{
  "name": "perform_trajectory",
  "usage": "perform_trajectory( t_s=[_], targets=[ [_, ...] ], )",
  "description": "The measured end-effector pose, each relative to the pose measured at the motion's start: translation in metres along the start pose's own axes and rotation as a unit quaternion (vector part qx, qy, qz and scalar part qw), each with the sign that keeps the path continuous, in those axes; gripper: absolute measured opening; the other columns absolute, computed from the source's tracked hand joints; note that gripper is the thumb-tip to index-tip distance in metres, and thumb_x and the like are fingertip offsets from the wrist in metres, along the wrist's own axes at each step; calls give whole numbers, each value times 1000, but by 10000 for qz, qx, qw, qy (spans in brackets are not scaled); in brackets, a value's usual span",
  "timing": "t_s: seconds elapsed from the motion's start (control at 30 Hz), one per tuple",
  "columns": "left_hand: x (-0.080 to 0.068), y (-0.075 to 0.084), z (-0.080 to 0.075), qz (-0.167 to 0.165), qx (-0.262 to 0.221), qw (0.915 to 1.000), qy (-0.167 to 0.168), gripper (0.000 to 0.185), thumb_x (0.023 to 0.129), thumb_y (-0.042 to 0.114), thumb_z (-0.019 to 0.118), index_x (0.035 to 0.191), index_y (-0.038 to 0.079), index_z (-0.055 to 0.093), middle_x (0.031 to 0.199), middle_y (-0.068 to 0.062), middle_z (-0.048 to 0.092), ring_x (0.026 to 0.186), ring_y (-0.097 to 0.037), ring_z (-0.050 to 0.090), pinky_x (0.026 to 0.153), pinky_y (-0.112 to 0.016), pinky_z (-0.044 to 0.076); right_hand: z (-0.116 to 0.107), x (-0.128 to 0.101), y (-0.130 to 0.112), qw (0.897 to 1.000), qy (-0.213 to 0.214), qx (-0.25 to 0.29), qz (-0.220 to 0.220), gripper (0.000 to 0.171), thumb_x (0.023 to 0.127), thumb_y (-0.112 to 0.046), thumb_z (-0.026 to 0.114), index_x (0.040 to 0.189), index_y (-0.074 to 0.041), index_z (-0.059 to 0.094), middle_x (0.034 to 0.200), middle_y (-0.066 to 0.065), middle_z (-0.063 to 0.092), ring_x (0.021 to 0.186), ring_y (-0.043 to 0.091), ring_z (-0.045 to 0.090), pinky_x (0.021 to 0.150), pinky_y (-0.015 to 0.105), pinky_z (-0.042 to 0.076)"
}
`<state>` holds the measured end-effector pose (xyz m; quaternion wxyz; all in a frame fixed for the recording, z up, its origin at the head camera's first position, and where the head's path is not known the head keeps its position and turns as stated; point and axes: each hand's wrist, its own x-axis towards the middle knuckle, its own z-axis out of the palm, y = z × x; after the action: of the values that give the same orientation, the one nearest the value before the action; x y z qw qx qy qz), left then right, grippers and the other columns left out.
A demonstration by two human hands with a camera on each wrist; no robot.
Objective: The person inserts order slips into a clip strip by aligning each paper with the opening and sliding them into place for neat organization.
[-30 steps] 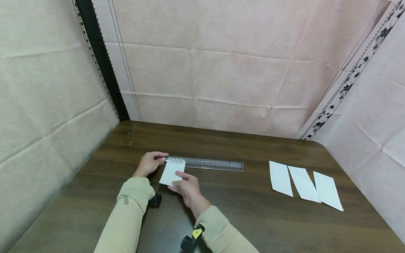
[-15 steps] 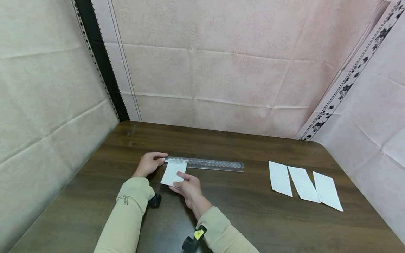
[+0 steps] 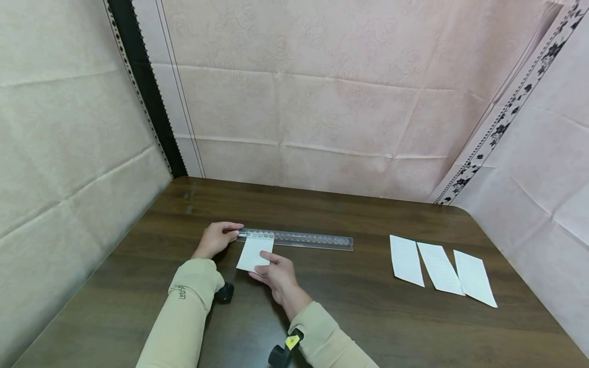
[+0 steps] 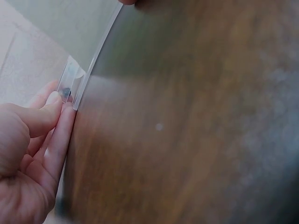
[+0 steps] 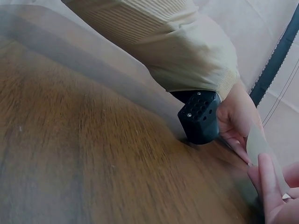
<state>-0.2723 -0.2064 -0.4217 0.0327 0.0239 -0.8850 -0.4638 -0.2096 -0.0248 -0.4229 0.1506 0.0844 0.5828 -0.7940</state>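
Note:
My left hand (image 3: 218,239) pinches the left end of a clear plastic ruler (image 3: 313,239) that lies across the middle of the dark wooden table. In the left wrist view, thumb and fingers close on the ruler's end (image 4: 69,81). Below the ruler, my right hand (image 3: 278,276) grips a white paper piece (image 3: 254,255) at its lower right, thumb on top and fingers beneath. The paper's far edge overlaps the ruler near its left end, and the ruler's pattern shows over it. In the right wrist view the paper (image 5: 258,143) stands slightly bent between the fingers.
Three white paper pieces, a left one (image 3: 407,259), a middle one (image 3: 440,268) and a right one (image 3: 475,278), lie in a row on the right of the table (image 3: 368,317). Pale cloth walls (image 3: 299,112) enclose its back and sides.
My right hand and the white paper piece have slid a little to the right along the ruler. The left hand and the ruler have stayed in place.

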Motion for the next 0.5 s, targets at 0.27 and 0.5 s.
perform_trajectory(
  t_s=[0.27,0.5],
  targets=[
    [-1,1,-1,1,-14,10000,-46,25,92,9,59,115,5,67,119,-17,60,102,-27,55,88,-39,47,-5,-1,-3,10000,4,-89,41,45,79,20,56,122,10,54,116,25,53,80,23,63,73,34,54],
    [0,0,-1,68,-67,10000,-25,24,92,8,59,114,4,67,117,-16,61,98,-24,57,84,-36,49,-10,-2,-4,10000,3,-54,-58,45,78,22,56,122,12,53,111,25,55,79,23,63,73,35,54]
  ],
)
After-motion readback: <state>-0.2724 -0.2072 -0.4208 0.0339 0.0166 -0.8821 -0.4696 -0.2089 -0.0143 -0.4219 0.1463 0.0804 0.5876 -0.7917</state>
